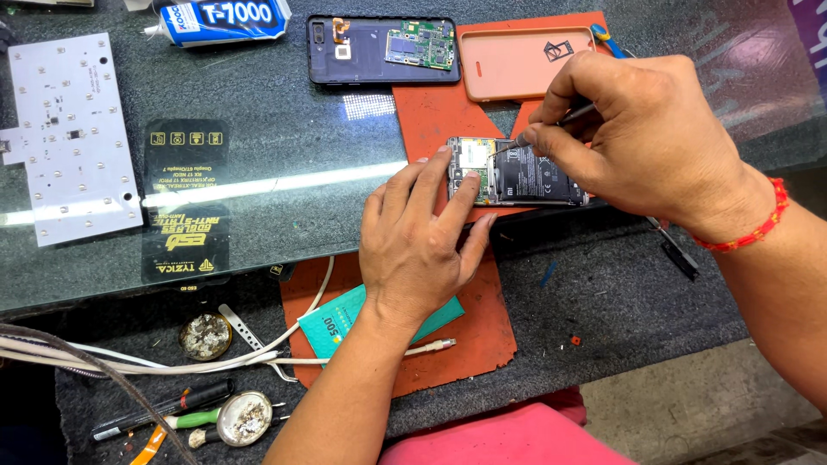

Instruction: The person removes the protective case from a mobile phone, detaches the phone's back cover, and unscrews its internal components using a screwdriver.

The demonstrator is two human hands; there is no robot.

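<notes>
Orange rubber matting is lying under an opened phone, whose black battery and circuit board are being exposed near the middle of the glass-topped bench. The phone's left end is being steadied by the left hand, fingers spread and pressed down on it, while a thin metal tool is being pinched by the right hand, its tip being held against the board; a second opened phone and a pink case are lying beyond
</notes>
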